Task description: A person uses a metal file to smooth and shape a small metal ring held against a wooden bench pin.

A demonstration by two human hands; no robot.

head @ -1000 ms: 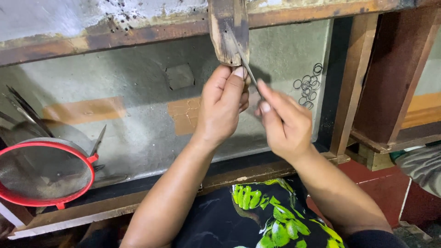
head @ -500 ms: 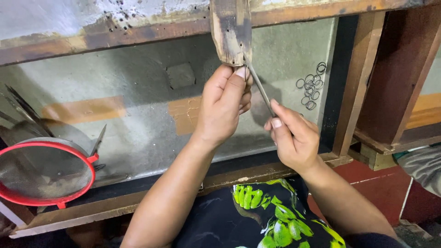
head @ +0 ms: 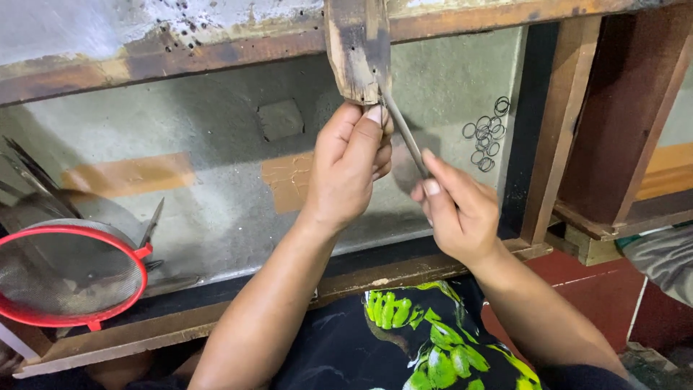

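Note:
A worn wooden peg [head: 357, 47] juts toward me from the bench's top edge. My left hand [head: 350, 162] presses against its lower tip, thumb and fingers pinched there on something too small to make out. In my right hand [head: 458, 209] is a thin metal file [head: 404, 133], slanting up and left so its end meets the peg's tip by my left thumb. Both forearms reach up from the bottom of the view over a black cloth with a green leaf print [head: 415, 339].
A grey metal sheet [head: 202, 202] lines the tray under the bench. Several small wire rings [head: 485, 137] lie on it at the right. A red-rimmed mesh sieve [head: 65, 278] sits at the left among dark metal tools [head: 153, 224]. Wooden frame posts [head: 613, 115] stand at the right.
My right hand has drawn back down and to the right along the file, so more of the tool shows between both hands. My left hand stays at the peg.

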